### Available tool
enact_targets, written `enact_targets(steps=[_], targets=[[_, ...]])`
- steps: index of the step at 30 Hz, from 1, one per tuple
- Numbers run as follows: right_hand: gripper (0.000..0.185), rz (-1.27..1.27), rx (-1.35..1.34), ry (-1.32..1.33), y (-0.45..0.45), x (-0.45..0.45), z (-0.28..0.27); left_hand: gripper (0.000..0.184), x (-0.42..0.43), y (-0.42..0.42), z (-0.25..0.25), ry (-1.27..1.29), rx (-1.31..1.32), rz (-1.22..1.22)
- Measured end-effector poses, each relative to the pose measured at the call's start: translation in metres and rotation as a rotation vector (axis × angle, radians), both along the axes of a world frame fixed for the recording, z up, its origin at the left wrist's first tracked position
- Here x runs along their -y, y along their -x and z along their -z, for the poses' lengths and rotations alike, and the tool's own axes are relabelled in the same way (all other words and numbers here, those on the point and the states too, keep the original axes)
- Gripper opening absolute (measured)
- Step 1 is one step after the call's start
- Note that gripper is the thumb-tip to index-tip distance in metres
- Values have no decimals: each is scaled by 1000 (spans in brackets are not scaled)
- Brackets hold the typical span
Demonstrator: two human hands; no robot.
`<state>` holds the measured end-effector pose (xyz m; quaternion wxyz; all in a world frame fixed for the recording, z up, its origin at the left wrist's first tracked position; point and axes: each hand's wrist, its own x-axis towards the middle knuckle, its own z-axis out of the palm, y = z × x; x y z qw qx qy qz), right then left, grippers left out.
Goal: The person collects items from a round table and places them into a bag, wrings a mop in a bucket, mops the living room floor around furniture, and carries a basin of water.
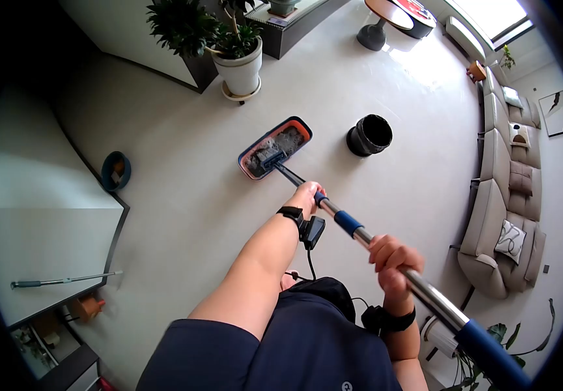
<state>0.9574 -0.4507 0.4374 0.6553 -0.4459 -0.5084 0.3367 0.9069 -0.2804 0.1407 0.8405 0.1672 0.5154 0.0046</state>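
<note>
A mop (441, 303) with a silver and blue handle slants from the lower right up to a rectangular bucket (249, 171). The bucket has a dark rim, an orange inner wall and grey, foamy water. The mop's flat head (273, 159) is in the bucket's near left part; how deep it sits I cannot tell. My left hand (310, 193) is closed round the lower handle, just above the bucket end. Farther up the pole, my right hand (395, 262) wraps round the silver section. Both wrists wear black straps.
A black bin (368, 135) stands right of the bucket. Beyond the bucket is a potted plant (239, 72) in a white pot. A beige sofa (493, 215) lines the right side. At left are a blue bowl-like container (116, 171) and a pole (66, 280) leaning by the wall.
</note>
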Motion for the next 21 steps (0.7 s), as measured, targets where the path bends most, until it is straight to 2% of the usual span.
enact_targets(steps=[1,3,5,6,7,9,10,13,17,18,21], targets=[[26,37,-5,13,-3,-3,0,10,-5,-12,-20,235,-50,-277],[23,82,-73,22,-10,-10,1,10,-8,-20,-21,200,-32,-350],[22,198,-182,-83,-7,-23,14,10,-10,-25,-23,232,-9,-386],[19,215,-44,10,-6,-32,32,9,-10,-26,-26,261,10,-426],[16,233,91,106,-7,-37,49,9,-7,-24,-27,268,7,-417],[11,192,5,190,-3,-42,59,10,-6,-20,-29,228,75,-383],[15,219,-4,226,-3,-43,59,10,-10,-22,-20,254,56,-418],[16,264,-91,250,11,-57,46,11,-29,-16,-11,236,27,-362],[16,213,17,180,20,-71,38,19,-51,0,8,91,50,-123],[16,231,4,176,19,-73,34,19,-55,-5,11,140,-28,-169],[17,255,-13,154,14,-80,17,17,-67,-5,21,128,6,-139]])
